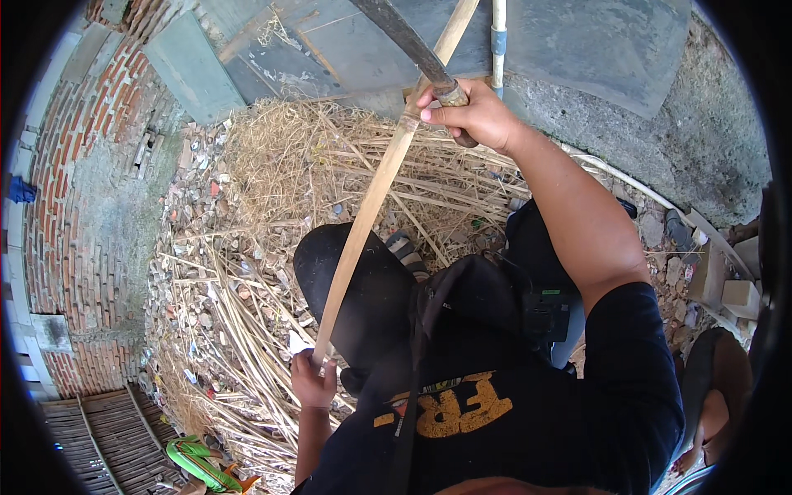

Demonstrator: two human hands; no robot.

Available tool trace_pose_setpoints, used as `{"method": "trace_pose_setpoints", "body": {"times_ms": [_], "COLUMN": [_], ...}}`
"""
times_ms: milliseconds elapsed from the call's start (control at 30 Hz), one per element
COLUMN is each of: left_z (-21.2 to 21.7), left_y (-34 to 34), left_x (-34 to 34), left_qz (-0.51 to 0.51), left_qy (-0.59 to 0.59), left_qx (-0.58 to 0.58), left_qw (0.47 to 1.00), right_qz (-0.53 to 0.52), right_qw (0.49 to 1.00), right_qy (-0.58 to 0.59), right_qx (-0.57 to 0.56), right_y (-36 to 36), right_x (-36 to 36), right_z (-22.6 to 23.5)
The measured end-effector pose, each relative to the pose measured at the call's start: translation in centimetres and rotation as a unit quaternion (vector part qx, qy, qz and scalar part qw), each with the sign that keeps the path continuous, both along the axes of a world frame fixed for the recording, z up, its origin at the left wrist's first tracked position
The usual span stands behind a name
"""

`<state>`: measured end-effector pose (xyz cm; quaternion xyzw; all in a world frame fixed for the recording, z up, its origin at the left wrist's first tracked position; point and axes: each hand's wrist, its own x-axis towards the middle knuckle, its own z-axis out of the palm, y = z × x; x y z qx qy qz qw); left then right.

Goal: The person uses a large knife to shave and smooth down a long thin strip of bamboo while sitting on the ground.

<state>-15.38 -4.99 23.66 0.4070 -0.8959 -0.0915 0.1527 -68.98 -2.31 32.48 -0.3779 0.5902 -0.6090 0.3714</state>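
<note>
1. Left hand (313,381), lower centre-left of the frame: fingers wrapped tight round the near end of a long pale bamboo stick (375,194). This is the hand closer to the person's body.
2. Bamboo stick: long axis runs on a diagonal from the left hand up and rightward to the top centre of the frame, passing over the person's dark-trousered knee (355,297). Its far part runs out of the top edge.
3. Right hand (470,111), upper centre: fingers clenched on the handle of a dark long-bladed knife (404,37), just beside the stick on its right. The blade slants up and leftward from the hand, crossing the stick near the top edge; whether the edge touches the stick there cannot be told.
4. Relation: both hands sit on the one diagonal, left at the lower end, right far up it, arm stretched out.
5. Ground beyond: a heap of dry straw and split cane (272,190) over rubble, mid-frame.
6. Farthest: brick wall (74,165) at left, grey slabs (594,41) at top.
</note>
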Motion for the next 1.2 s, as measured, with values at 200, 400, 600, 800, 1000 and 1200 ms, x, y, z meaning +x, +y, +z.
{"method": "trace_pose_setpoints", "body": {"times_ms": [200, 400, 600, 800, 1000, 1200], "left_z": [-0.1, 1.3, 0.9, 3.3, 2.7, 3.4], "left_y": [0.1, 1.5, 1.4, 1.6, 1.5, 0.8], "left_x": [-3.0, -2.6, -0.9, -3.3, -4.4, -4.3], "left_qz": [0.016, 0.044, 0.048, 0.034, 0.036, 0.079], "left_qy": [0.047, 0.135, 0.154, 0.031, 0.029, 0.027], "left_qx": [0.097, 0.282, 0.391, 0.280, 0.190, 0.323], "left_qw": [0.994, 0.949, 0.906, 0.959, 0.981, 0.943], "right_qz": [0.046, 0.039, 0.064, 0.060, 0.055, 0.009], "right_qw": [0.999, 0.972, 0.904, 0.911, 0.916, 0.887], "right_qy": [0.018, 0.231, 0.421, 0.408, 0.398, 0.455], "right_qx": [0.002, -0.030, 0.032, 0.022, 0.005, 0.084], "right_y": [0.3, 0.2, 0.6, 0.4, 0.4, 0.9], "right_x": [0.7, 0.0, 1.2, 0.8, 1.0, 1.5], "right_z": [0.6, -0.1, 0.9, 0.1, 0.5, 2.2]}}
